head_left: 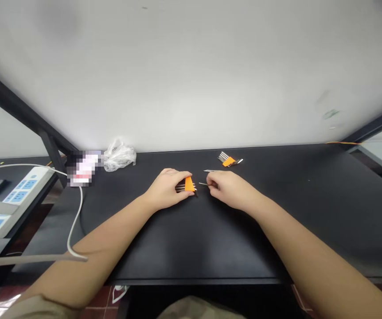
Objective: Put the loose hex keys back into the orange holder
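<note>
My left hand (170, 188) is closed on an orange holder (189, 184), gripping it between thumb and fingers. Several thin metal rods pass through the holder, their ends showing on both sides. Just to the right, my right hand (227, 188) pinches a thin metal rod (204, 184) that points toward the holder, with a small gap between them. Its other end is hidden in my fingers. Beside my right knuckles another slim metal piece (208, 171) lies on the table. Farther back rests a second orange holder (229, 161) with several metal rods fanned out of it.
The black table (197, 248) meets a pale wall (191, 88) at the back. A crumpled clear plastic bag (119, 155) sits back left, next to a blurred-out item (83, 169). At far left are a power strip (21, 195) and a white cable (74, 226) looping near my left forearm.
</note>
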